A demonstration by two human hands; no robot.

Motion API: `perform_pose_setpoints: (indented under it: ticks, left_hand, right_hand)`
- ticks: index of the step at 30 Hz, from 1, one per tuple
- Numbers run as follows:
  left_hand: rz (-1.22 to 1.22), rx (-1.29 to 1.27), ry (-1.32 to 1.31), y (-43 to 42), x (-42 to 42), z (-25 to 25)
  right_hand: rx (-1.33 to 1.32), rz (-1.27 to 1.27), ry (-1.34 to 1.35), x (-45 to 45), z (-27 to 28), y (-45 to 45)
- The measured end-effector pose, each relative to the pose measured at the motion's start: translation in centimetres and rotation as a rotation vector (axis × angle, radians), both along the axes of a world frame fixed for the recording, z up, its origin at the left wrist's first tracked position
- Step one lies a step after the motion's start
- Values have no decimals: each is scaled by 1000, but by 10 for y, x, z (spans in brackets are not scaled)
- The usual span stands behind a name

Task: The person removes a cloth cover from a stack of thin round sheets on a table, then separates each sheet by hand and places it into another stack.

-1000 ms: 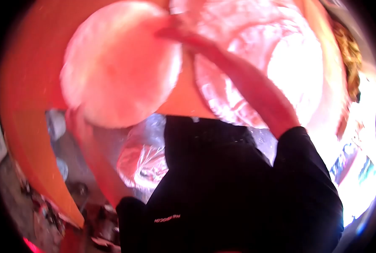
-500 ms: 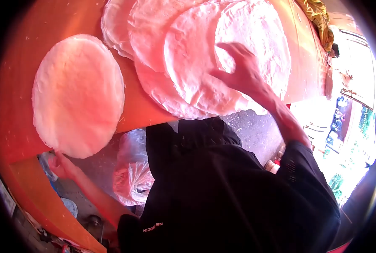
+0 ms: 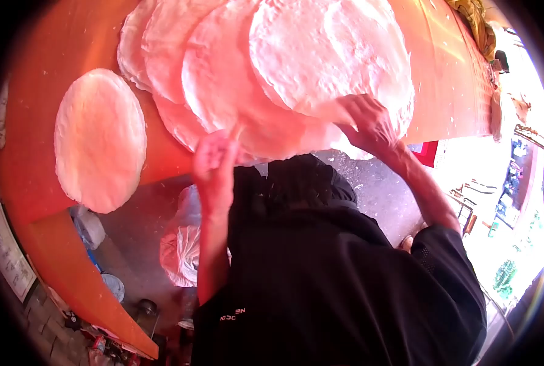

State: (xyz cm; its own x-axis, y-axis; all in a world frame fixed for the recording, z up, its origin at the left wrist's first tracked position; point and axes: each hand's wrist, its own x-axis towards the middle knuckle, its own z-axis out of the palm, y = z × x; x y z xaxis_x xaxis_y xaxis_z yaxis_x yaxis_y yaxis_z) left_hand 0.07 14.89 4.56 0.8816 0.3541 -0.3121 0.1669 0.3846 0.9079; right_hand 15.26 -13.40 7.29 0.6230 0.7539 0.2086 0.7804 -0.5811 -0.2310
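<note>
Several thin, pale round flatbreads (image 3: pixel 214 73) overlap in a spread pile on an orange table, reaching its near edge. My right hand (image 3: pixel 372 125) is closed on the near rim of the top flatbread (image 3: pixel 302 55), and that rim is lifted and blurred by motion. Close to the pile's near left edge is my left hand (image 3: pixel 216 160), its fingers loosely curled and apart, with no flatbread visibly in them. Apart from the pile, to the left, one single flatbread (image 3: pixel 100 140) lies flat on the table.
The orange table (image 3: pixel 34 165) bends toward me along the left side. Plastic bags (image 3: pixel 183 253) stand on the floor below its edge. A yellow cloth (image 3: pixel 476 24) lies at the far right corner, and bright daylight comes in at the right.
My left hand has moved right, from the single flatbread's near edge to the pile. My right hand has drawn toward me and closed on a flatbread's rim, lifting it. The view has shifted slightly.
</note>
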Motion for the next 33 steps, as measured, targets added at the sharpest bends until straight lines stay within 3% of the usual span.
perform_pose_setpoints:
  ticks: [2, 5, 8, 13, 15, 17, 19, 21, 23, 25, 28, 31, 33]
  left_hand:
    - [-77, -42, 121, -31, 12, 3]
    - [-120, -215, 173, -52, 25, -2]
    - [-111, -438, 149, -69, 38, -3]
    - [0, -781, -118, -100, 60, 1]
    - [-14, -769, -148, -99, 56, -12]
    - [-62, -583, -69, -98, 57, -18]
    - [-10, -614, -50, -102, 58, -4]
    - [84, -766, -46, -103, 59, 5]
    - [69, -716, -7, -103, 58, 4]
    - [66, -667, 30, -102, 56, 2]
    - [95, -520, 59, -100, 53, -13]
    - [123, -615, 51, -101, 51, -11]
    - [105, -668, 65, -96, 51, -8]
  right_hand:
    - [-85, 173, 99, 11, -3, -17]
    - [235, -140, 51, 50, 48, -18]
    - [279, -95, -143, 46, 115, 3]
    - [266, 133, 302, 1, 59, 28]
    - [340, 21, 629, -7, 42, 32]
    - [373, -125, 770, -1, 33, 27]
    - [329, -303, 962, 9, 42, 24]
    - [352, -354, 943, 7, 41, 32]
    - [395, -33, 673, -4, 19, 35]
    - [335, 45, 634, -3, 16, 33]
    - [430, -295, 1005, 3, 22, 31]
    - [347, -289, 905, 2, 25, 35]
    - [362, -51, 354, -9, 6, 43]
